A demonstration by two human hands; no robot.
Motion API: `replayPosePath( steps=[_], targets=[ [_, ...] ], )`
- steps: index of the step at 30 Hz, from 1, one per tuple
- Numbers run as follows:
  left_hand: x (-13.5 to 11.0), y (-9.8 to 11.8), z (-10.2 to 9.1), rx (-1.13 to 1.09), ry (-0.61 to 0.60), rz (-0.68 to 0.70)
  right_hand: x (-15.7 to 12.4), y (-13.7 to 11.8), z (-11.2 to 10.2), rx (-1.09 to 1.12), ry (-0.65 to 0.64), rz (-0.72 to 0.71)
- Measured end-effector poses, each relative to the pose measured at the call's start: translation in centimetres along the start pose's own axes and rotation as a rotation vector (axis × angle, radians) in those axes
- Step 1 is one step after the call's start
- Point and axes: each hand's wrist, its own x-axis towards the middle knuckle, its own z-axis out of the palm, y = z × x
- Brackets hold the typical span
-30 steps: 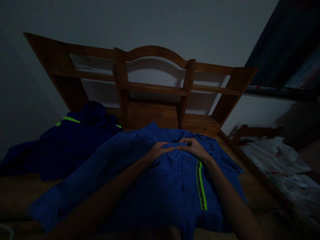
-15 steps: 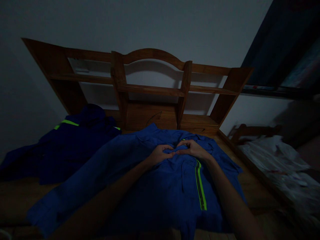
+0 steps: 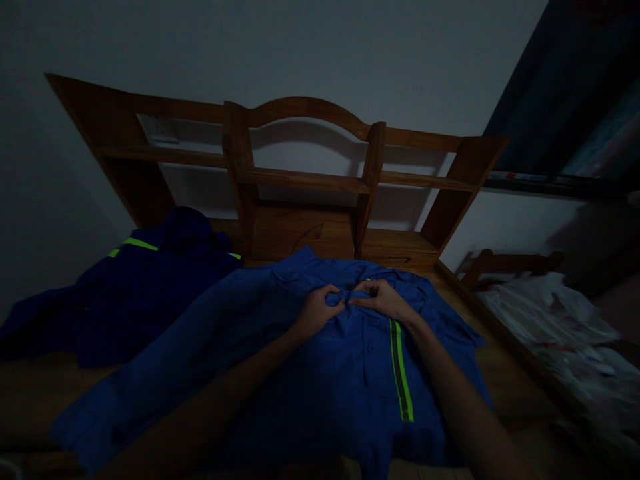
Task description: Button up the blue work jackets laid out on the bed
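A blue work shirt [image 3: 310, 373] with a yellow-green reflective stripe [image 3: 400, 370] lies spread on a wooden surface [image 3: 500, 363] in dim light. Both my hands meet near its collar at the far end. My left hand [image 3: 317, 310] pinches the fabric of the shirt front with curled fingers. My right hand [image 3: 383, 299] pinches the opposite edge of the front, fingertips almost touching the left hand's.
A second dark blue garment [image 3: 135, 293] with reflective stripes lies heaped at the left. A wooden shelf unit [image 3: 305, 180] stands against the wall behind. White crumpled cloth [image 3: 550, 320] lies at the right, beyond the surface's raised edge.
My hands stayed at the collar area, fingers shifting slightly from flatter to a tighter pinch on the shirt front. The view has tilted a little.
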Motion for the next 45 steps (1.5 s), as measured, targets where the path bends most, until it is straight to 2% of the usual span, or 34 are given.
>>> replayPosePath(
  steps=[9, 12, 17, 22, 29, 33, 39, 45],
  targets=[
    [-0.3, 0.8, -0.5, -0.048, -0.030, 0.032, 0.1, 0.1, 0.1, -0.006, 0.041, -0.025],
    [-0.4, 1.4, -0.6, -0.042, -0.029, 0.045, 0.2, 0.2, 0.1, -0.045, 0.077, -0.073],
    [-0.8, 2.0, -0.7, -0.057, -0.063, 0.071, 0.2, 0.2, 0.1, -0.058, 0.048, -0.154],
    [-0.6, 2.0, -0.9, -0.143, -0.099, 0.038, 0.1, -0.1, -0.4, -0.058, 0.007, -0.113],
    [0.1, 1.4, -1.2, -0.283, -0.078, -0.047, -0.4, -0.8, -1.1, -0.019, -0.054, 0.027],
    [0.1, 1.5, -1.1, -0.270, -0.058, -0.049, -0.3, -0.7, -0.7, -0.001, -0.005, 0.037],
    [-0.2, 1.7, -0.9, -0.186, -0.053, 0.004, 0.2, 0.2, -0.1, 0.013, 0.041, -0.021],
    [-0.6, 2.3, -1.0, -0.124, -0.039, 0.022, 0.2, 0.0, 0.3, -0.094, 0.126, -0.082]
  ],
)
